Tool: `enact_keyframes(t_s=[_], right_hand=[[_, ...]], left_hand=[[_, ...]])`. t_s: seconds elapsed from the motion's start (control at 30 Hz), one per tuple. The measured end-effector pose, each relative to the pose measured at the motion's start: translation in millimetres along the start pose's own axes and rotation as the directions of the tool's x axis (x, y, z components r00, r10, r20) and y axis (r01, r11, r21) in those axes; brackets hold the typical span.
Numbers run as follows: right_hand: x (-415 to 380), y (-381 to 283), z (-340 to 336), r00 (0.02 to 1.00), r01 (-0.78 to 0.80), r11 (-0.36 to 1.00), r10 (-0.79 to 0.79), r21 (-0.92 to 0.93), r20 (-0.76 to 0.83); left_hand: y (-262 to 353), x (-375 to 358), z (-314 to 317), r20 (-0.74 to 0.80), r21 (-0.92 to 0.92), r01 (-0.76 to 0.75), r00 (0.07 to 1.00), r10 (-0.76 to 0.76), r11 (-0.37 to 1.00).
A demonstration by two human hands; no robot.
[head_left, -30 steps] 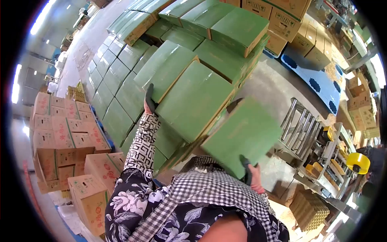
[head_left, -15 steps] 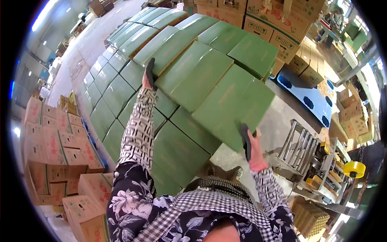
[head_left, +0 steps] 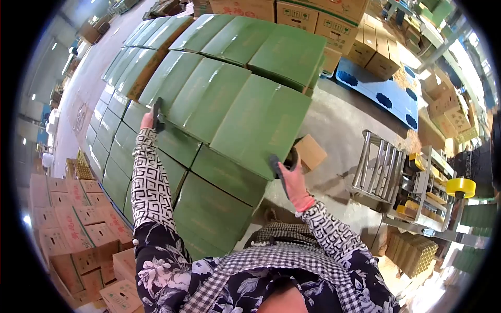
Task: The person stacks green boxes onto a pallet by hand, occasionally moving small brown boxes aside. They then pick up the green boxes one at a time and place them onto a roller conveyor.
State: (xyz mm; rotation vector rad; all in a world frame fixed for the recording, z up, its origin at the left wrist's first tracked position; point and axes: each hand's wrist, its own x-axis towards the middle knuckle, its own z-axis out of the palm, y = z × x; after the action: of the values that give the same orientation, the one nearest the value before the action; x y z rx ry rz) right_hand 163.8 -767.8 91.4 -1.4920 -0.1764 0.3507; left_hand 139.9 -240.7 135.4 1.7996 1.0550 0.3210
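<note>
risk: an uneven push by the right hand [head_left: 296,189], spread unclenched at the end green box's [head_left: 261,122] near corner, could skew it off the upper layer — left hand [head_left: 150,119] open against another green box [head_left: 171,83]. both look closed, contents hidden.

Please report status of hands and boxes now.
Left hand on upper green boxes. Right hand at near corner. Row side by side. No obstruction visible between hands.

we look from one head-worn camera, facing forward and steeply down, gingham apron [head_left: 261,259] close below, green cartons [head_left: 211,99] just ahead
</note>
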Motion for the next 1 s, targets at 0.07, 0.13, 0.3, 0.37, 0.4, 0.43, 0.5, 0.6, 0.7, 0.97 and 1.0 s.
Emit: enact_keyframes(t_s=[0.07,0.13,0.3,0.37,0.4,0.43,0.5,0.6,0.7,0.97,1.0], right_hand=[[4,-5,-6,0.997,0.007,0.991,0.003,-0.131,0.08],[3,18,12,0.978,-0.125,0.991,0.116,0.045,0.171],[8,14,-72,0.928,-0.201,0.978,0.209,-0.057,0.308],[-6,11,-86,0.904,-0.154,0.975,0.205,-0.163,0.376],[-11,14,-94,0.886,-0.132,0.974,0.198,-0.182,0.418],[-13,13,-102,0.875,-0.121,0.975,0.194,-0.188,0.443],[-10,30,-103,0.84,-0.159,0.984,0.179,-0.082,0.513],[19,2,-85,0.782,-0.177,0.98,0.196,-0.091,0.592],[32,-11,-62,0.786,0.135,0.975,0.004,-0.178,0.618],[-7,-68,-140,0.88,-0.03,0.987,0.101,-0.156,0.465],[1,-66,-148,0.946,-0.057,0.992,0.089,-0.11,0.312]], left_hand=[[23,-16,-8,-0.143,0.382,-0.019,0.987,0.079,0.924],[14,-10,-22,-0.269,0.589,-0.244,0.84,0.471,0.77],[24,-88,60,-0.399,0.561,-0.252,0.752,0.524,0.788],[18,-134,77,-0.507,0.571,-0.083,0.747,0.43,0.817],[19,-162,91,-0.586,0.508,0.057,0.755,0.296,0.859],[-21,-154,93,-0.585,0.533,0.075,0.753,0.302,0.843],[-86,-127,105,-0.571,0.238,-0.054,0.8,0.184,0.97],[-102,-104,138,-0.272,-0.758,-0.224,0.962,0.015,0.612],[-104,-121,131,-0.072,-0.912,-0.05,0.997,-0.037,0.408],[73,-228,105,-0.752,0.457,-0.352,0.336,0.566,0.817],[105,-206,97,-0.673,0.479,-0.439,0.371,0.639,0.76]])
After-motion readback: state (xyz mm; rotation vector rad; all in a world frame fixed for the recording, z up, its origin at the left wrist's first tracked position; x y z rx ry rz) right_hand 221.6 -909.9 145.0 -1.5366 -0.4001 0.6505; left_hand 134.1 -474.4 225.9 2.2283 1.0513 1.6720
